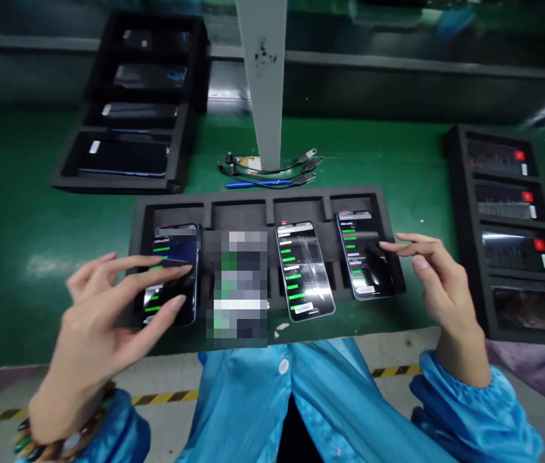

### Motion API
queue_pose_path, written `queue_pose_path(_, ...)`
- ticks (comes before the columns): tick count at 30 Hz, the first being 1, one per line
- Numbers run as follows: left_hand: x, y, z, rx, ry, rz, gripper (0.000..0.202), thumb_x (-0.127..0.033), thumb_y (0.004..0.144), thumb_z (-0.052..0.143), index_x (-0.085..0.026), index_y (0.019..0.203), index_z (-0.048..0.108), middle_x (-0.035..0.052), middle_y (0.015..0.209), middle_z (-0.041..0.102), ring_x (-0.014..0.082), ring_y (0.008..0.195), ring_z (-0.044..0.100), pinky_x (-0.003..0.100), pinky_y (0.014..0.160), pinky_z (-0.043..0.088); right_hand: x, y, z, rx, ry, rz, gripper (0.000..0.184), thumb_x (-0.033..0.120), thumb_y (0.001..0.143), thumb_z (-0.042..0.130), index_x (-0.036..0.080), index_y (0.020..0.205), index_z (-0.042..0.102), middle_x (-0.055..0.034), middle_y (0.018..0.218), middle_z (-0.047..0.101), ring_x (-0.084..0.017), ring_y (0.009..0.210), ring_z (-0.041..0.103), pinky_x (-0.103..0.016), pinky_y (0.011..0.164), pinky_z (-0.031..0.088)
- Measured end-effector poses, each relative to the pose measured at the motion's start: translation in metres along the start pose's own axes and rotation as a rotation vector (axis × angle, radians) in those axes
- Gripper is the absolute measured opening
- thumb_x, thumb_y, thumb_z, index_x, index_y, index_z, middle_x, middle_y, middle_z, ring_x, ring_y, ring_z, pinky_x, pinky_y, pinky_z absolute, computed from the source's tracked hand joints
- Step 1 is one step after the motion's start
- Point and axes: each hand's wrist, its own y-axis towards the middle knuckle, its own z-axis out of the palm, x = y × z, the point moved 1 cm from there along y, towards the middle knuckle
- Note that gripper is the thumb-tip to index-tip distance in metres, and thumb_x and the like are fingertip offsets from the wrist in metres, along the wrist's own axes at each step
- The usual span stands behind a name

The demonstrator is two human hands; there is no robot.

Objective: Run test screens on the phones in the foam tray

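Note:
Across the black foam tray [240, 195] in front of me lie several smartphones with lit screens showing green and white lines of text. My left hand [112, 308] reaches over the leftmost smartphone [175, 276], fingers apart, fingertips over its screen; I cannot tell whether they touch. Next to it is a spot blurred into blocks [240, 289]. A third smartphone [305, 270] leans over the tray's front edge, untouched. At the right edge of the rightmost smartphone [366, 257] is my right hand [439, 273], its fingers stretched out and nothing in its grasp.
Behind the tray, several short black cables [272, 170] and a blue pen [257, 184] lie by a grey post [265, 83]. Another foam tray [173, 183] with phones stands back left. A third foam tray [465, 212] at right holds phones with red stickers. The green table [11, 257] ends just before me.

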Motion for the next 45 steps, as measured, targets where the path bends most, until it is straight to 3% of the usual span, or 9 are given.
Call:
queue_pose_path(4, 0.013, -0.006, -0.009, 0.045, -0.037, -0.045, 0.016, -0.035, 0.101, 0.07, -0.034, 0.114, 0.079, 0.0052, 0.113, 0.079, 0.0311, 0.117, 0.074, 0.063, 0.131, 0.036, 0.001, 0.005, 0.007, 0.152, -0.016, -0.035, 0.024, 0.041, 0.118, 0.05, 0.032, 0.116, 0.072, -0.0037, 0.126, 0.087, -0.034, 0.148, 0.063, -0.063, 0.122, 0.048)
queue_pose_path(17, 0.032, -0.011, -0.004, -0.019, 0.047, -0.267, 0.023, -0.047, 0.101, 0.064, -0.032, 0.109, 0.079, 0.008, 0.121, 0.078, 0.0353, 0.123, 0.071, 0.066, 0.133, 0.034, -0.005, 0.031, 0.015, 0.118, -0.117, -0.017, 0.029, 0.044, 0.119, 0.044, 0.032, 0.132, 0.068, -0.0056, 0.152, 0.076, -0.034, 0.155, 0.056, -0.072, 0.128, 0.04)
queue_pose_path(20, 0.038, -0.008, -0.006, -0.003, 0.135, -0.303, 0.035, -0.05, 0.105, 0.059, -0.026, 0.122, 0.078, 0.0136, 0.123, 0.078, 0.0391, 0.126, 0.069, 0.072, 0.131, 0.033, -0.001, 0.027, 0.012, 0.088, -0.101, -0.04, 0.031, 0.043, 0.118, 0.047, 0.032, 0.14, 0.066, -0.0067, 0.161, 0.07, -0.035, 0.162, 0.05, -0.071, 0.131, 0.038)
queue_pose_path(25, 0.01, 0.001, 0.002, 0.147, -0.117, -0.015, 0.029, -0.035, 0.101, 0.065, -0.036, 0.127, 0.076, 0.005, 0.128, 0.078, 0.0326, 0.134, 0.069, 0.062, 0.138, 0.026, 0.001, 0.023, 0.009, 0.262, -0.061, -0.126, 0.033, 0.037, 0.119, 0.044, 0.035, 0.131, 0.075, -0.002, 0.128, 0.086, -0.033, 0.151, 0.063, -0.068, 0.133, 0.033)
queue_pose_path(28, -0.005, 0.018, 0.018, 0.303, -0.147, 0.133, 0.035, -0.035, 0.102, 0.065, -0.036, 0.135, 0.075, 0.005, 0.134, 0.077, 0.03, 0.141, 0.066, 0.057, 0.14, 0.021, 0.0, 0.033, 0.011, 0.218, -0.125, -0.072, 0.034, 0.04, 0.12, 0.042, 0.034, 0.137, 0.071, -0.003, 0.145, 0.08, -0.033, 0.156, 0.057, -0.069, 0.133, 0.032)
queue_pose_path(31, -0.008, 0.035, 0.026, 0.259, -0.026, 0.083, 0.048, -0.041, 0.107, 0.057, -0.028, 0.151, 0.067, 0.0132, 0.141, 0.074, 0.0345, 0.151, 0.059, 0.062, 0.14, 0.015, 0.013, 0.043, 0.019, 0.164, -0.18, -0.07, 0.036, 0.041, 0.119, 0.042, 0.033, 0.146, 0.066, -0.006, 0.161, 0.07, -0.034, 0.162, 0.049, -0.069, 0.133, 0.03)
queue_pose_path(37, 0.0, 0.03, 0.005, 0.189, -0.064, 0.028, 0.035, -0.036, 0.106, 0.057, -0.034, 0.136, 0.075, 0.0065, 0.135, 0.075, 0.0314, 0.144, 0.065, 0.059, 0.141, 0.019, 0.061, 0.045, 0.054, 0.583, -0.074, -0.297, 0.036, 0.031, 0.12, 0.043, 0.032, 0.145, 0.068, -0.0035, 0.144, 0.08, -0.026, 0.156, 0.057, -0.061, 0.137, 0.027)
queue_pose_path(41, 0.014, 0.01, -0.009, 0.146, -0.03, -0.083, 0.024, -0.035, 0.107, 0.058, -0.036, 0.118, 0.08, 0.0034, 0.119, 0.078, 0.0301, 0.134, 0.07, 0.061, 0.14, 0.023, 0.056, 0.057, 0.06, 0.455, -0.155, -0.223, 0.039, 0.036, 0.12, 0.041, 0.033, 0.15, 0.065, -0.0057, 0.158, 0.072, -0.032, 0.16, 0.052, -0.065, 0.134, 0.03)
queue_pose_path(45, 0.032, -0.005, -0.013, 0.107, 0.016, -0.203, 0.026, -0.041, 0.107, 0.056, -0.035, 0.11, 0.081, 0.0053, 0.122, 0.078, 0.0326, 0.136, 0.069, 0.065, 0.139, 0.025, 0.033, 0.059, 0.037, 0.266, -0.181, -0.147, 0.04, 0.038, 0.119, 0.041, 0.037, 0.153, 0.064, -0.0035, 0.162, 0.069, -0.034, 0.159, 0.053, -0.067, 0.132, 0.033)
